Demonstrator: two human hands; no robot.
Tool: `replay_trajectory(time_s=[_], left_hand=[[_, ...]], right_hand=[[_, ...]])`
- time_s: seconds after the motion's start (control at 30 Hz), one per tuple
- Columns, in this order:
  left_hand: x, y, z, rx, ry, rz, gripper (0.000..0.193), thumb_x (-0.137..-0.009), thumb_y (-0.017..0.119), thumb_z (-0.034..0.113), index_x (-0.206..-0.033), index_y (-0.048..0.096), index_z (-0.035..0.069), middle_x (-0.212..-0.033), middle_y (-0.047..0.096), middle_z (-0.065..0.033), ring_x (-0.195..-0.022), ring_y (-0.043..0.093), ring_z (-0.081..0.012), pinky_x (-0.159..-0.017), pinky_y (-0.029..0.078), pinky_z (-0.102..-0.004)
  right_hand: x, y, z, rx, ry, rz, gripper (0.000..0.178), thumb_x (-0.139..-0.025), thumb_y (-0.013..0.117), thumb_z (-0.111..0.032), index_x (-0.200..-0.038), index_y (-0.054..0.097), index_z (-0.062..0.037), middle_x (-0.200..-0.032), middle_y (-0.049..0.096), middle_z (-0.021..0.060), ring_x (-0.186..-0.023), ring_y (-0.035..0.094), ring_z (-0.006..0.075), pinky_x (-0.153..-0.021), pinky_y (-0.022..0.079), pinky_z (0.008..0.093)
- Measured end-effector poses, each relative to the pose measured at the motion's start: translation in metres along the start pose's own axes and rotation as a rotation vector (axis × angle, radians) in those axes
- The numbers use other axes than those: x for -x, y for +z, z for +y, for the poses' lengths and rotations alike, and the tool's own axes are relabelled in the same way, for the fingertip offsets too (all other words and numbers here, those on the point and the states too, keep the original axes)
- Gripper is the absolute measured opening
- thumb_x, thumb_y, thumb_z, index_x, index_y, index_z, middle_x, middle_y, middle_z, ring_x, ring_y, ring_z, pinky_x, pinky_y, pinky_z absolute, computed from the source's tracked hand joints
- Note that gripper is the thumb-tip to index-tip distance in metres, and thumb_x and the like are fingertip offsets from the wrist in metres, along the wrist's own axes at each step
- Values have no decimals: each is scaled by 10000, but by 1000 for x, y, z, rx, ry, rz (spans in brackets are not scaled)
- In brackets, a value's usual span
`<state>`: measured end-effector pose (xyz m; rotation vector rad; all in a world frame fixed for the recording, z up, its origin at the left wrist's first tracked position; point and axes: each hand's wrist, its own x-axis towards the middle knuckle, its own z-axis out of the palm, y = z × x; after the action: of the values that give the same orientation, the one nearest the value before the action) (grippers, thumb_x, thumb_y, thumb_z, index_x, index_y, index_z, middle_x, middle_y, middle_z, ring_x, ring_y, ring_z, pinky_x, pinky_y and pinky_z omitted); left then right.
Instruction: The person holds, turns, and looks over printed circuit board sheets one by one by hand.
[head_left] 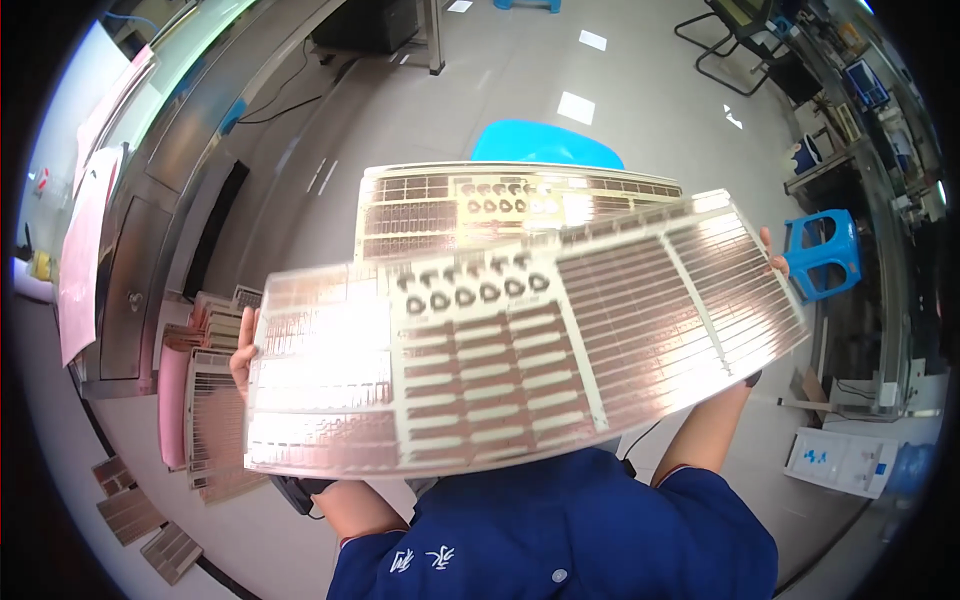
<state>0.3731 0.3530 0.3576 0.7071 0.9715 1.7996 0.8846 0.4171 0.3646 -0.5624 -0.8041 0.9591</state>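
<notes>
A large copper-coloured circuit board panel (640,330) with pale strips and rows of small dark shapes spans the middle of the view, tilted with its right side higher. My left hand (243,355) grips its left edge, fingertips showing beside the rim. At the upper right edge, the fingers of my right hand (774,256) curl round the border. The panel hides both palms and most of my forearms. Just beyond it lies a similar circuit board panel (410,195), partly covered; whether it is one sheet or a stack, I cannot tell. A blue stool (548,142) shows behind that one.
Several more panels (222,400) lean at the left near a pink roll (174,400) and a metal cabinet (135,290). Another blue stool (825,255) stands at the right by a bench. A black-framed chair (735,45) is at the far right.
</notes>
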Motion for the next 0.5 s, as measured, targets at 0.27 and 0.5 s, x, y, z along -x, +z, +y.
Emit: replay_trajectory(time_s=[0.27,0.5], left_hand=[[-5,-37,-31,79,166,83,538,-878,524,237,-1362,300,163,-1331,409,-105,-1197,437,-237,-992,417,-410],[-11,-6,-33,-1163,344,6,623,-890,514,317,-1384,236,59,-1367,357,-128,-1224,383,-245,-1012,341,-373]], right_hand=[[2,-11,2,-689,602,5,298,-929,400,-245,-1098,550,-50,-1013,622,106,-835,645,214,-662,582,352],[19,-8,7,178,723,175,330,-948,398,-276,-1044,562,-6,-945,626,91,-853,615,156,-694,534,284]])
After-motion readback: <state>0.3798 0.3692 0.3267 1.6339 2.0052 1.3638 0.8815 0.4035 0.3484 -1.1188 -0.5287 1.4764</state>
